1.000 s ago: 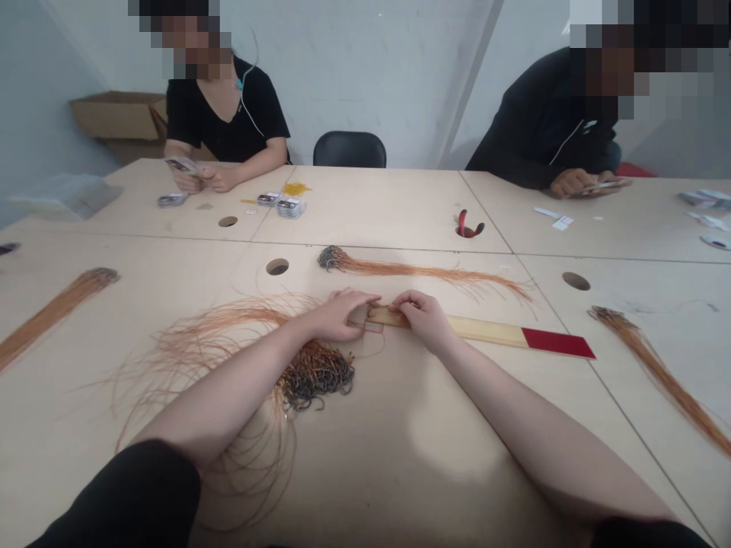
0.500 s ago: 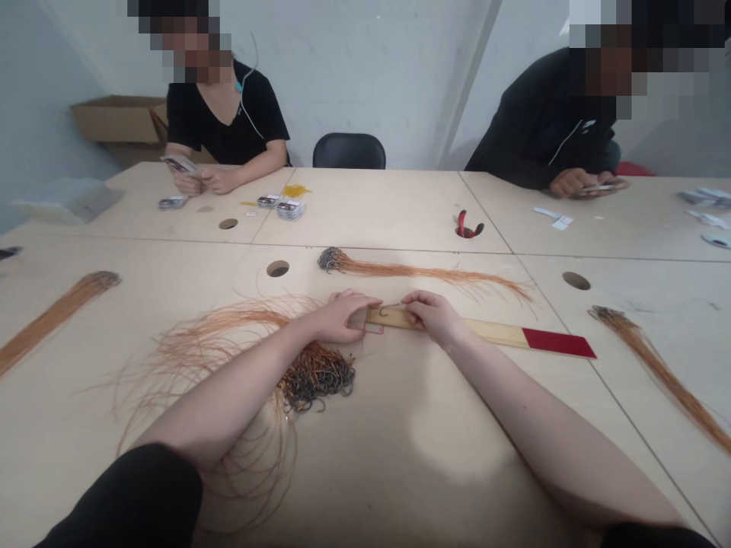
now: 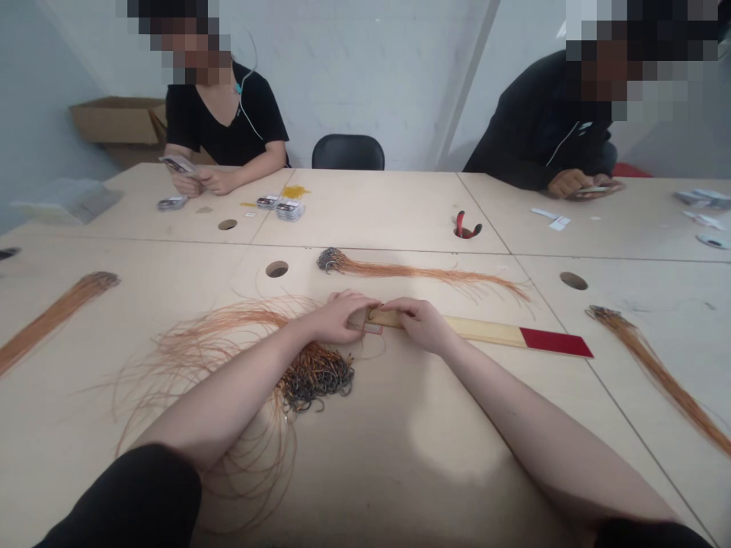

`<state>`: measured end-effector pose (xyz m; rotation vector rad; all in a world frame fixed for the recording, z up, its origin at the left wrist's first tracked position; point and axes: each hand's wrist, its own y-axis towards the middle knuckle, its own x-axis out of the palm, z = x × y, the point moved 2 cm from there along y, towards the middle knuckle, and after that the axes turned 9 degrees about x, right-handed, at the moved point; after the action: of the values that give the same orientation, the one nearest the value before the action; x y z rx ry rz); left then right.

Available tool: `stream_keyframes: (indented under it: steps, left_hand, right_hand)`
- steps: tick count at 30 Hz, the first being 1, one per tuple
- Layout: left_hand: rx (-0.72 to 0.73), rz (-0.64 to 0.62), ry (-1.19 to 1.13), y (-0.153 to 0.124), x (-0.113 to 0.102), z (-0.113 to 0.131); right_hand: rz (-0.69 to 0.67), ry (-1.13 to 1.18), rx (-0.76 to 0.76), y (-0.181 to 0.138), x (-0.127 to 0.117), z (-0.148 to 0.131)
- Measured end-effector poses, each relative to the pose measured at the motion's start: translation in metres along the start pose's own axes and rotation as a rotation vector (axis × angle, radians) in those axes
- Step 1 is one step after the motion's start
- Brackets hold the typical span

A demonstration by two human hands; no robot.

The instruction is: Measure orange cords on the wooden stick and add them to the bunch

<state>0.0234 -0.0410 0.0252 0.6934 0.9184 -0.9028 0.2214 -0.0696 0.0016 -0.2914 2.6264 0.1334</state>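
Your left hand (image 3: 341,316) is curled over the left end of the long pale wooden slat with a red tip (image 3: 491,332), pressing it flat on the beige table (image 3: 411,449). Your right hand (image 3: 421,323) sits on the slat just beside it, fingertips bunched — can't tell if they pinch anything. Hands nearly touch. A small red-edged tag (image 3: 373,328) lies btw. them; a heap of dark hooks w/ orange lines (image 3: 317,377) is near your left wrist.
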Motion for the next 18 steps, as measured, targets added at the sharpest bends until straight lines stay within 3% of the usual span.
stream_keyframes:
  steps: [6, 18]
  left_hand:
    - [0.012, 0.005, 0.002, 0.0000, 0.0020, -0.0028]
    - [-0.001, -0.001, -0.008, -0.0010, 0.0004, -0.0011]
  right_hand:
    - [-0.018, -0.065, -0.097, -0.0037, 0.0057, -0.0095]
    - [0.109, -0.276, 0.035, -0.0037, 0.0022, -0.0098]
